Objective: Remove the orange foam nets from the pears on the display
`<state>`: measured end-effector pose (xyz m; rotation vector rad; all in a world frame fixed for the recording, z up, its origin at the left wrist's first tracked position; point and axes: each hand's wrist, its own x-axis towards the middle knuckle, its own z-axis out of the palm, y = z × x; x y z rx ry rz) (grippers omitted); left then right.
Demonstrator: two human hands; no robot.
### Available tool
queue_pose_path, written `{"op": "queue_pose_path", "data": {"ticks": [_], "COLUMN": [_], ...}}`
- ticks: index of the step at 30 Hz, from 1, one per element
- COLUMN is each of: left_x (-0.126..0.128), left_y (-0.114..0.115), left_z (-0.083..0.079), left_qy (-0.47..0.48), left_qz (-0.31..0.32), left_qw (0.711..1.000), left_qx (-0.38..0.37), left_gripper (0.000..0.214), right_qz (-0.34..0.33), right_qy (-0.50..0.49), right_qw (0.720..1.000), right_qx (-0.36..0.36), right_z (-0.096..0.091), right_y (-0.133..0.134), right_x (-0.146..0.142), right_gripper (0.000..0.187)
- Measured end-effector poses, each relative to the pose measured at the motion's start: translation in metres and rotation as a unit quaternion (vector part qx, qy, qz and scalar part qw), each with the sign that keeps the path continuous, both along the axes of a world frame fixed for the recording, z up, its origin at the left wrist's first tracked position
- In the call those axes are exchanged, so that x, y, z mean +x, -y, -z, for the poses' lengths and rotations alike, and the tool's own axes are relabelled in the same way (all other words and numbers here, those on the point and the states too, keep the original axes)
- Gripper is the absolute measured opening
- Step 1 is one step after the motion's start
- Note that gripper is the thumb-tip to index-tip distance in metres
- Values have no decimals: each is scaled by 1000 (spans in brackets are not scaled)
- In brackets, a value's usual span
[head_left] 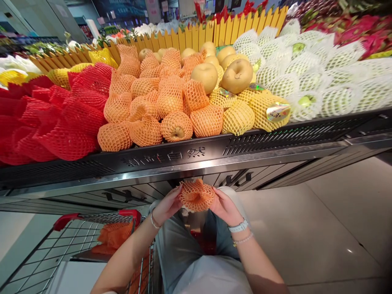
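Both my hands hold one orange foam net sleeve just below the display shelf's front edge. My left hand pinches its left side, and my right hand grips its right side. The sleeve looks stretched between them; whether a fruit is inside it I cannot tell. Straight above on the shelf lie orange-netted fruits and bare yellow pears.
The black shelf front runs across the view. Red-netted fruit lies at the left, yellow-netted fruit and white-netted fruit at the right. A shopping cart with orange nets stands at my lower left. Tiled floor lies to the right.
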<state>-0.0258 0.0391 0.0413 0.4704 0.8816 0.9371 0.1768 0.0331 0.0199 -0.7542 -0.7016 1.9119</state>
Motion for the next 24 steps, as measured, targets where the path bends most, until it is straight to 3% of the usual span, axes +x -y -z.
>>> {"op": "queue_pose_path", "data": {"ticks": [4,7,10,13,15,17,19,22,23,24], "left_x": [4,9,12,12,12,11,10,9,8,8], "left_y": [1,3,4,3,2,0,-2,-3,-3,-2], "left_z": [2,2,2,3,3,3,3,3,3,3], "left_qy": [-30,-62,-94,-108,-102,-104,-126,-197,-221,-241], "left_qz": [13,43,83,67,45,38,15,-63,-84,-98], "left_qw": [999,993,983,983,988,990,987,964,952,941], "left_qx": [44,87,131,134,109,87,99,169,193,215], "left_gripper": [32,45,54,42,38,38,41,40,40,39], "right_qz": [47,94,104,61,49,80,181,342,349,327], "right_qy": [-25,-38,-34,-24,11,92,211,351,366,363], "right_qw": [998,994,994,993,991,981,946,848,833,837], "right_qx": [-17,-30,29,102,128,148,165,204,225,245], "right_z": [5,10,13,10,8,8,9,8,7,5], "right_y": [-2,2,8,12,11,8,6,9,12,15], "right_x": [-6,-10,-11,-12,-12,-12,-12,-13,-15,-17], "right_gripper": [48,50,57,72,71,62,58,42,29,18]}}
